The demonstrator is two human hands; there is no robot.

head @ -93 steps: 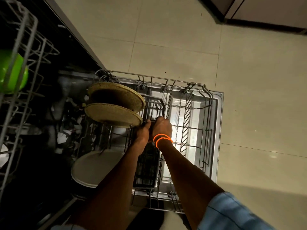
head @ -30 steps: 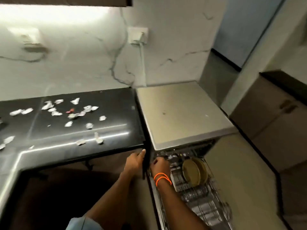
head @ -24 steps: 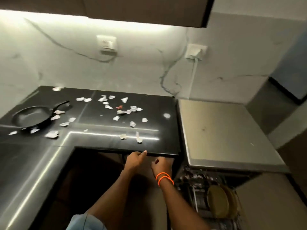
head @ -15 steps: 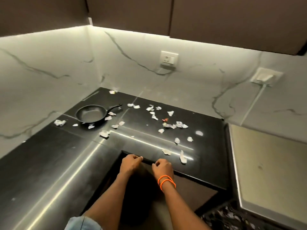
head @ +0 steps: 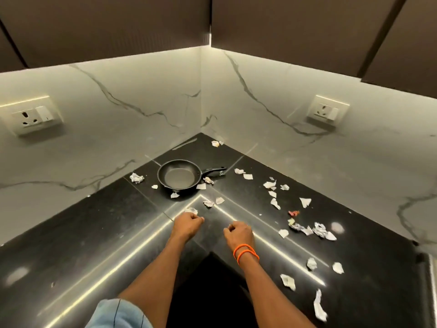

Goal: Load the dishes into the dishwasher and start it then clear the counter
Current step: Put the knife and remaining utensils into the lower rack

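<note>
The left hand (head: 186, 224) is held over the inner corner of the black counter (head: 99, 233), fingers curled into a loose fist with nothing visibly in it; a scrap of paper (head: 192, 210) lies just beyond its knuckles, and whether the fingertips touch it cannot be told. The right hand (head: 237, 234) is beside it, also curled into a loose fist with no object visible in it, with two orange bands (head: 246, 252) on the wrist. Half a second ago both hands were at the front edge of the counter; they are now forward of that edge, above the countertop surface. A light blue sleeve (head: 118, 314) shows at the bottom edge. Beyond the hands, the black frying pan (head: 179, 178) sits near the back corner, its handle pointing right, with small scraps touching or just beside its rim. Further torn paper scraps (head: 274, 195) are scattered over the right arm of the counter, including a crumpled cluster (head: 314, 229) and a small red piece (head: 294, 213). The view has swung left since the earlier frames: the open dishwasher, seen one second ago, is out of view, and the counter corner is now centred. A wall socket (head: 33, 117) is fitted on the left marble backsplash and another socket (head: 327, 111) on the right, both below dark upper cabinets (head: 106, 27).
</note>
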